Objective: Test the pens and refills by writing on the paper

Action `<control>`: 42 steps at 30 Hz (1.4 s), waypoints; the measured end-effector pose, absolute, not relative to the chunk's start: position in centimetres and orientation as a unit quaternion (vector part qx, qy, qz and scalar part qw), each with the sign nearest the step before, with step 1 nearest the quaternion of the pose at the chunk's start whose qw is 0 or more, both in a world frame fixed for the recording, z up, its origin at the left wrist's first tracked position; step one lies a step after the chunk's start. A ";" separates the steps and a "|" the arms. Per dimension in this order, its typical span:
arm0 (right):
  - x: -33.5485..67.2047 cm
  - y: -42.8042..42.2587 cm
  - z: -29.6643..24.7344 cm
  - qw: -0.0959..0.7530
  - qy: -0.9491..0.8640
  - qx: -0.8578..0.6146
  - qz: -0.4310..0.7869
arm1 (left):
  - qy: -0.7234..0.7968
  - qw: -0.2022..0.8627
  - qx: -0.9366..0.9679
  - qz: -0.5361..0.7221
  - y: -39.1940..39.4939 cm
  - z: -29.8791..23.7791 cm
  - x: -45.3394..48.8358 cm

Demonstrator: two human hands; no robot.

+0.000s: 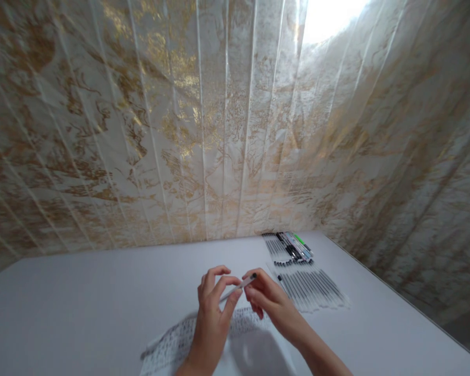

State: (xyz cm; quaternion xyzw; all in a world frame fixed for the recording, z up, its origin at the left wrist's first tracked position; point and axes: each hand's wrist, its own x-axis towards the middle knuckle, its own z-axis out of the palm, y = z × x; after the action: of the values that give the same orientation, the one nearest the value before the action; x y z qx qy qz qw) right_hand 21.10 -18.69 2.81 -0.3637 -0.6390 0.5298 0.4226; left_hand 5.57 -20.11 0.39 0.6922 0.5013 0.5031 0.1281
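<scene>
A slim pen (243,284) with a pale barrel and a dark end is held up over the table. My left hand (215,303) pinches its barrel between thumb and forefinger, the other fingers raised and curved. My right hand (270,295) has its fingers curled around the pen's dark end, with thumb and forefinger closed against it; their exact contact is partly hidden. Beneath both hands lies a sheet of paper (172,344) covered in dark writing, partly covered by my forearms and their shadow.
On the right of the white table (102,308), several slim pens or refills (313,290) lie in a row. Behind them are more thin sticks (274,248), assorted pens (295,246) and a green marker (299,239). A gold-patterned curtain (227,130) hangs along the back edge.
</scene>
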 end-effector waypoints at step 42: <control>26.9 -22.1 -4.1 0.370 -0.626 -0.611 0.313 | 0.379 -0.077 0.904 0.181 -22.4 -5.8 6.8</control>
State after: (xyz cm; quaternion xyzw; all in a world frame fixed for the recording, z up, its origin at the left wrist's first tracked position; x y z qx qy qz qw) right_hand 26.86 -22.10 -4.13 -0.6113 -0.6261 0.3125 0.3696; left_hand 6.84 -22.44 -5.81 0.9042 0.3791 0.1809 -0.0775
